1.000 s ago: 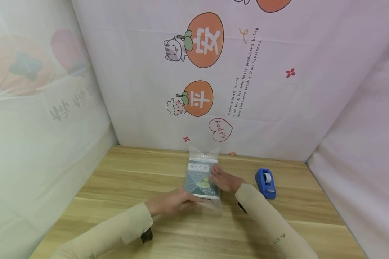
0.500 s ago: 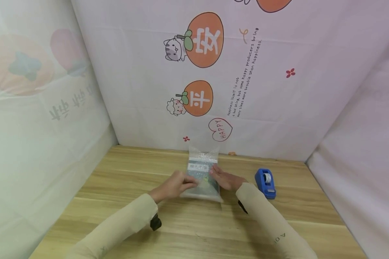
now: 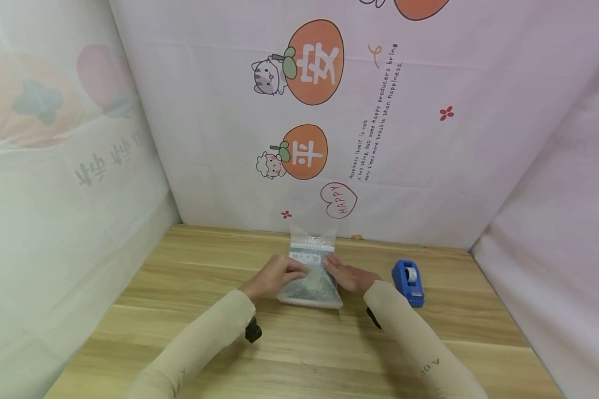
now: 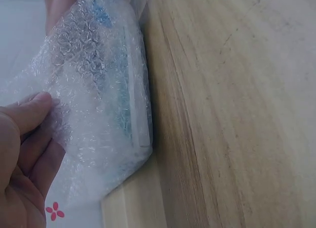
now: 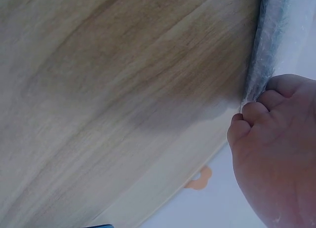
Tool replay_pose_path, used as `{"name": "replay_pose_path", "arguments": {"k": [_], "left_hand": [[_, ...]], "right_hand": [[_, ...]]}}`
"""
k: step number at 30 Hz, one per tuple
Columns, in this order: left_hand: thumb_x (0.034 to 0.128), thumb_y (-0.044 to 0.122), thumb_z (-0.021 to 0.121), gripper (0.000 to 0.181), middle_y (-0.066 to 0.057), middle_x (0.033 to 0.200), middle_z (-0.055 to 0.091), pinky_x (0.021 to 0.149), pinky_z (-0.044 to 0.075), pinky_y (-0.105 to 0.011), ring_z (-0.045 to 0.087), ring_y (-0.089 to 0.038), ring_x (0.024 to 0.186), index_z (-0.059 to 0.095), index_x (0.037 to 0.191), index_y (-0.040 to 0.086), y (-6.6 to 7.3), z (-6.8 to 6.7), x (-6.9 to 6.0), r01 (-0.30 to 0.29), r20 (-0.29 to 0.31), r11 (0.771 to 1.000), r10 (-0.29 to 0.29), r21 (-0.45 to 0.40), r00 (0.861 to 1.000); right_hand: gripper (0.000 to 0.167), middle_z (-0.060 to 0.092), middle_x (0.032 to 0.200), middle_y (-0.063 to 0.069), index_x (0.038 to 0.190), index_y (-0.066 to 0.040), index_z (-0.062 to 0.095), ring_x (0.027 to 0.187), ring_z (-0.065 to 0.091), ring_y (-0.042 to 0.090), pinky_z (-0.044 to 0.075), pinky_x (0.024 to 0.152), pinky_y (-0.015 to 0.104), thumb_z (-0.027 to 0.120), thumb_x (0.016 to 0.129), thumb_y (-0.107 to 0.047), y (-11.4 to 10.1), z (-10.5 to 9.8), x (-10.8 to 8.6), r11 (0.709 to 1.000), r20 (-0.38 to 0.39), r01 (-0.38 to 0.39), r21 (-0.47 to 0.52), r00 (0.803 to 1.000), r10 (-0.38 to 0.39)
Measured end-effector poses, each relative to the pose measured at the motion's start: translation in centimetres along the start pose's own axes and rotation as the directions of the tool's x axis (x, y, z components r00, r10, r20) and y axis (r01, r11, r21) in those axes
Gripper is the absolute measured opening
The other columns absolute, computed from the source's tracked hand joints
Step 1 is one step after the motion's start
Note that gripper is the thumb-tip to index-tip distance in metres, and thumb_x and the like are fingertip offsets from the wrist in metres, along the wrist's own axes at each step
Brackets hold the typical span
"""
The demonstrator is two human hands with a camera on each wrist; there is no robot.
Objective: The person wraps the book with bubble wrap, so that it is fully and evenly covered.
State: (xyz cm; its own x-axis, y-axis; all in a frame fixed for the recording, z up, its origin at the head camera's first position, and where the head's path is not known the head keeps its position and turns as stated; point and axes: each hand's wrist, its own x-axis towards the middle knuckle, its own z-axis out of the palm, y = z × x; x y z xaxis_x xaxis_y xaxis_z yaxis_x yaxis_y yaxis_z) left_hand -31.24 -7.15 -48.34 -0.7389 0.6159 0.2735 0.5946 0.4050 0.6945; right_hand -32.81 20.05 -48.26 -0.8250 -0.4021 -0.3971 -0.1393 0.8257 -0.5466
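A teal book wrapped in clear bubble wrap (image 3: 311, 291) lies on the wooden table against the back cloth. The left hand (image 3: 274, 275) pinches the flap of wrap folded over the book's near end; in the left wrist view the left hand (image 4: 27, 149) has thumb and fingers on the bubble wrap (image 4: 94, 124). Along the book's right side rests the right hand (image 3: 350, 276), fingers fairly straight on its edge. The right wrist view shows the right hand (image 5: 276, 144) with its fingertips against the wrapped side (image 5: 265, 50).
A blue tape dispenser (image 3: 409, 284) with a roll of tape stands to the right of the right hand. White printed cloth (image 3: 219, 138) hangs behind the wooden table (image 3: 199, 266) and along both sides. Some loose wrap stands up against the back cloth.
The left hand has moved up and away from the near edge, bringing the near flap of wrap over the book. The right hand has stayed at the book's right side.
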Motion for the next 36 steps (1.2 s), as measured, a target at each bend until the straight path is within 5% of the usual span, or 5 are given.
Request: {"name": "replay_pose_path", "arguments": {"k": [8, 19, 28, 36], "left_hand": [[0.1009, 0.012, 0.071, 0.02, -0.01, 0.117, 0.081, 0.088, 0.064, -0.022, 0.079, -0.02, 0.107, 0.081, 0.116, 0.005, -1.6, 0.9, 0.9, 0.02, -0.021, 1.0, -0.02, 0.018, 1.0], [0.1003, 0.012, 0.072, 0.017, -0.008, 0.109, 0.083, 0.079, 0.062, -0.019, 0.078, -0.011, 0.094, 0.083, 0.111, 0.005, -3.5, 1.8, 1.5, 0.007, -0.026, 0.999, -0.006, 0.036, 1.0], [0.0992, 0.012, 0.074, 0.015, -0.006, 0.106, 0.083, 0.079, 0.062, -0.018, 0.077, -0.009, 0.09, 0.084, 0.108, 0.006, -3.9, 2.3, 1.8, 0.022, -0.036, 0.997, -0.019, 0.079, 0.999], [0.0984, 0.008, 0.074, 0.012, -0.009, 0.103, 0.083, 0.082, 0.065, -0.028, 0.08, -0.02, 0.093, 0.084, 0.103, 0.003, -3.2, 2.8, 1.9, 0.045, -0.087, 0.991, -0.034, 0.127, 0.996]], "right_hand": [[0.1, -0.008, 0.18, 0.004, 0.171, -0.022, -0.002, 0.167, -0.002, 0.035, 0.006, 0.134, 0.064, 0.006, 0.096, -0.088, 0.2, 0.1, 0.3, 1.0, 0.005, -0.01, 0.001, 1.0, 0.01], [0.085, -0.008, 0.18, 0.003, 0.171, -0.017, 0.004, 0.167, -0.004, 0.031, 0.006, 0.135, 0.062, 0.019, 0.108, -0.072, -0.3, 0.0, 0.2, 1.0, 0.006, 0.014, -0.025, 1.0, -0.014], [0.118, -0.008, 0.18, 0.008, 0.171, -0.014, 0.006, 0.167, 0.003, 0.032, 0.017, 0.134, 0.058, 0.051, 0.09, -0.086, -0.2, 0.5, 0.7, 0.983, -0.003, 0.017, -0.181, 1.0, -0.018], [0.137, -0.009, 0.179, 0.013, 0.17, -0.006, 0.002, 0.167, 0.003, 0.031, 0.022, 0.135, 0.05, 0.073, 0.08, -0.08, -0.9, 0.7, 0.2, 0.971, 0.005, 0.031, -0.236, 1.0, -0.03]]}}
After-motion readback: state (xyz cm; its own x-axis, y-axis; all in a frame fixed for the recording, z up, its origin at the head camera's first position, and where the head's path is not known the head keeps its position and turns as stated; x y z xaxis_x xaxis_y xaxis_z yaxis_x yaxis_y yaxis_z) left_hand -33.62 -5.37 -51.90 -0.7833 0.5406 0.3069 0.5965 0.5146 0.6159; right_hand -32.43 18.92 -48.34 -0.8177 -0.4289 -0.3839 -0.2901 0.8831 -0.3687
